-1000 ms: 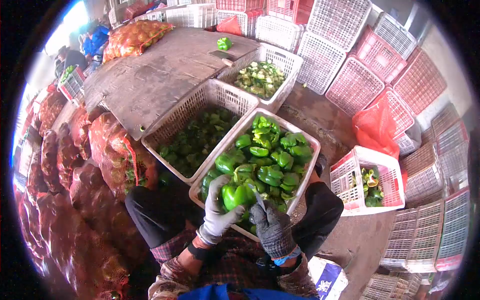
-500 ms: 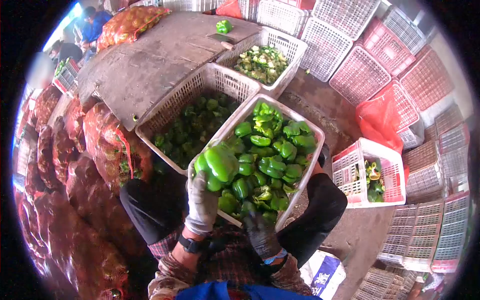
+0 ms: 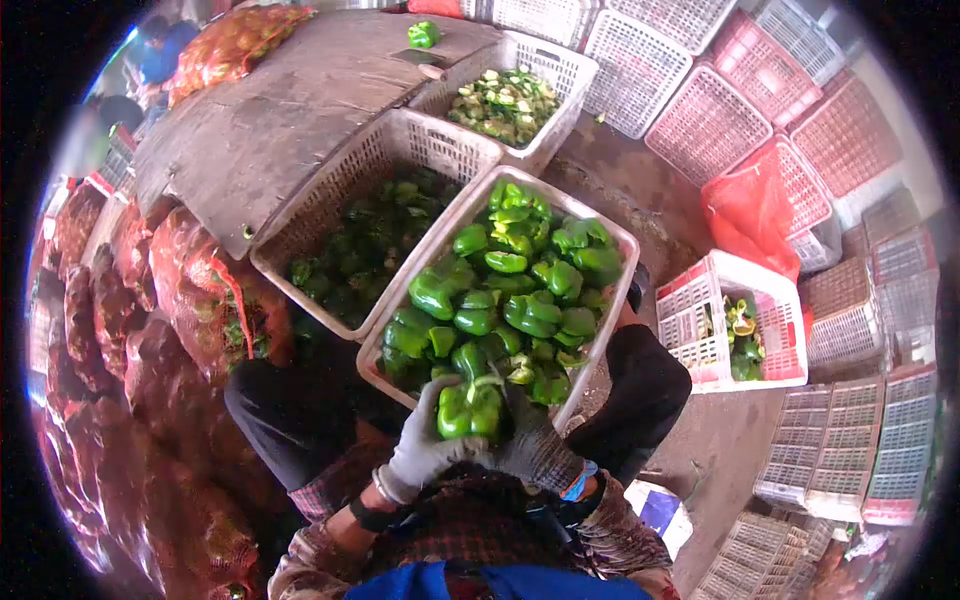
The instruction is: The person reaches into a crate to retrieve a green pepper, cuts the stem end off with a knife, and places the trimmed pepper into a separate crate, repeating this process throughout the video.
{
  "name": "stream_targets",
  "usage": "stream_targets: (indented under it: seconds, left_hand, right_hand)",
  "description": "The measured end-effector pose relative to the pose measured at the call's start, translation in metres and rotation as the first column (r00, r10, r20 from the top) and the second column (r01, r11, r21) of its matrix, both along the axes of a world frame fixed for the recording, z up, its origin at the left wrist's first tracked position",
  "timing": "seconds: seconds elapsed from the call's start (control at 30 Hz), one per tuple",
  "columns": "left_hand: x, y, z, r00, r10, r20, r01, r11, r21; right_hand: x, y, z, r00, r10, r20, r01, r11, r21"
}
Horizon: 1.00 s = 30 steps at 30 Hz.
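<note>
A whole green bell pepper (image 3: 468,412) is held low in front of me, its pale stem turned up and away. My left hand (image 3: 425,448), in a light grey glove, wraps around its left side and underside. On the other side my right hand (image 3: 537,448), in a dark glove, closes against the pepper near the stem; its fingertips are partly hidden. Just beyond both hands, a white plastic crate (image 3: 626,300) stands between my knees, heaped with green bell peppers (image 3: 530,312), some of them cut open.
A second crate (image 3: 290,232) holds dark green pieces, and a third crate (image 3: 580,85) has chopped pale-green bits. A wooden board (image 3: 250,110) carries one pepper (image 3: 423,35). Red mesh sacks (image 3: 150,430) line the left; a red-white crate (image 3: 690,330) and stacked crates (image 3: 830,450) stand right.
My left hand has brought the bell pepper down and right, turning its stem toward the crate. My right hand has come up from the crate's near edge to meet it. The view has shifted slightly.
</note>
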<state>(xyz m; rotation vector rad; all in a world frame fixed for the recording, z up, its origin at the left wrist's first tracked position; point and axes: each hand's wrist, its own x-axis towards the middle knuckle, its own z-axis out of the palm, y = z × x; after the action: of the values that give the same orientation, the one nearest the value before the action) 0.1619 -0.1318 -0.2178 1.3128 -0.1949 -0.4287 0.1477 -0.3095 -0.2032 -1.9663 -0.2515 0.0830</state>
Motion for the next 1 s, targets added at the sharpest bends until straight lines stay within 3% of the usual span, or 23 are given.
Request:
stream_targets:
  seconds: [0.1,0.13,0.23,0.33,0.43,0.47,0.57,0.63,0.67,0.77,0.8,0.87,0.9,0.93,0.97,1.0]
  left_hand:
    - [-0.003,0.007,0.003,0.987,-0.093,0.129,0.066,0.978,0.199]
    - [-0.001,0.009,0.005,0.978,-0.154,0.141,0.118,0.965,0.236]
    - [-0.001,0.009,0.007,0.952,-0.269,0.146,0.213,0.924,0.317]
    - [-0.001,0.002,0.008,0.939,-0.325,0.117,0.272,0.904,0.329]
    - [0.002,-0.004,0.005,0.928,-0.367,0.069,0.33,0.893,0.305]
    - [0.005,-0.003,0.013,0.911,-0.412,0.003,0.386,0.858,0.339]
    - [-0.006,-0.002,-0.01,0.913,-0.405,-0.034,0.401,0.884,0.239]
    - [-0.007,0.008,-0.021,0.858,-0.442,-0.26,0.432,0.896,-0.1]
    - [-0.005,0.009,-0.023,0.804,-0.479,-0.353,0.402,0.874,-0.272]
    - [0.006,0.008,-0.027,0.829,-0.446,-0.337,0.285,0.856,-0.431]
    - [0.006,0.005,-0.022,0.892,-0.279,-0.355,0.123,0.907,-0.403]
    - [0.021,-0.002,-0.018,0.873,-0.254,-0.417,-0.048,0.805,-0.592]
    - [0.027,-0.006,-0.017,0.852,-0.23,-0.471,-0.168,0.731,-0.661]
    - [0.04,-0.003,-0.016,0.926,-0.173,-0.337,-0.121,0.708,-0.696]
    - [0.046,-0.011,0.001,0.912,0.189,-0.363,-0.352,0.814,-0.462]
    - [0.053,-0.002,0.008,0.925,0.143,-0.352,-0.316,0.804,-0.504]
  right_hand:
    - [-0.017,-0.002,-0.01,0.993,0.099,0.058,-0.1,0.995,0.022]
    - [-0.024,-0.004,-0.028,0.984,0.173,-0.043,-0.171,0.984,0.045]
    - [-0.032,-0.01,-0.02,0.908,0.239,-0.345,-0.121,0.936,0.33]
    - [-0.04,-0.019,-0.016,0.964,0.11,-0.241,-0.066,0.981,0.185]
    - [-0.039,-0.025,-0.027,0.948,0.158,-0.277,-0.089,0.965,0.246]
    - [-0.037,-0.029,-0.012,0.892,0.2,-0.406,-0.074,0.95,0.304]
    - [-0.041,-0.036,-0.013,0.881,0.269,-0.389,-0.166,0.946,0.28]
    - [-0.041,-0.041,-0.008,0.773,0.412,-0.482,-0.05,0.798,0.601]
    - [-0.039,-0.043,-0.005,0.715,0.489,-0.5,0.03,0.692,0.721]
    - [-0.031,-0.04,0.0,0.78,0.42,-0.464,0.156,0.588,0.794]
    - [-0.025,-0.039,0.002,0.815,0.391,-0.428,0.175,0.538,0.825]
    - [-0.014,-0.031,0.006,0.885,0.251,-0.391,0.247,0.457,0.854]
    - [-0.003,-0.03,0.01,0.919,0.16,-0.361,0.25,0.471,0.846]
    - [0.014,-0.034,0.016,0.953,0.068,-0.296,0.215,0.536,0.816]
    - [0.039,-0.035,0.031,0.983,-0.057,-0.172,0.161,0.706,0.69]
    - [0.064,-0.037,0.047,0.986,-0.169,-0.005,0.151,0.864,0.481]
